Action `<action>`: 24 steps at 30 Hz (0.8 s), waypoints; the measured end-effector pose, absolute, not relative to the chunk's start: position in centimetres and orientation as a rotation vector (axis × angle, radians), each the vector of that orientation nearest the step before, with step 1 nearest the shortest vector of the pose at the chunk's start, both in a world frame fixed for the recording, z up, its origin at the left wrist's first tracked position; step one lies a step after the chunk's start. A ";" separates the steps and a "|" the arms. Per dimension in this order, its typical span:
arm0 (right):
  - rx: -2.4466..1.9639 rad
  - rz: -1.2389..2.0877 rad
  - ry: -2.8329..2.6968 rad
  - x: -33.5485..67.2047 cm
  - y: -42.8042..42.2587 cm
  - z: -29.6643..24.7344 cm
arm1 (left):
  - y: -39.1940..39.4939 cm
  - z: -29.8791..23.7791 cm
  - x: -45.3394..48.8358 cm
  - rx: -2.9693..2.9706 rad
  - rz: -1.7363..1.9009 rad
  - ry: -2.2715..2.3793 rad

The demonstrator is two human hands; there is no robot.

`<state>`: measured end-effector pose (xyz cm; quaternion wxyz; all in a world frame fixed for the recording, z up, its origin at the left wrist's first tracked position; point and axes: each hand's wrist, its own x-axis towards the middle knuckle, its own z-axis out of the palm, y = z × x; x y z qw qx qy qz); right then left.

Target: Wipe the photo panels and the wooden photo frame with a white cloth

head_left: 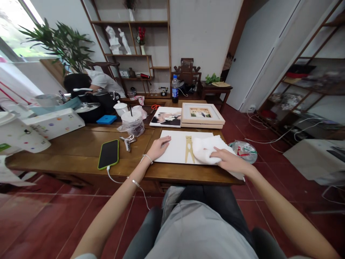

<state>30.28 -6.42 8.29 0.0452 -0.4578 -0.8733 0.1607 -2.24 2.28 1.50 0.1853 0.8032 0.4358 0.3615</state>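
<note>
A white board (172,146) lies on the wooden table in front of me. My left hand (159,147) rests flat near its left edge, fingers stretched out, holding nothing. My right hand (230,162) grips a bunched white cloth (206,149) on the right part of the board, fingertips pressed into the folds. Between the hands, a flat tan A-shaped piece (189,144), probably a frame's easel leg, lies against the board's surface. The cloth touches or nearly touches its right side.
Behind the board sit a photo print (172,120) and a light wooden picture frame (218,120). A charging phone (108,154), a lidded plastic cup (132,124) and a cola bottle (175,90) stand about. A person (104,81) leans at the far left. A plastic bag (246,151) is at right.
</note>
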 end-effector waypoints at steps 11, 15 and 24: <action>-1.472 0.241 -2.274 24.9 2.3 6.5 | 2.5 0.9 -2.2 2.318 1.051 1.195; -1.385 0.225 -2.434 24.7 1.5 6.8 | 2.4 1.0 -2.2 2.321 1.037 1.202; -1.203 0.447 -2.675 26.7 -8.1 8.4 | 2.5 0.9 -2.2 2.334 1.027 1.214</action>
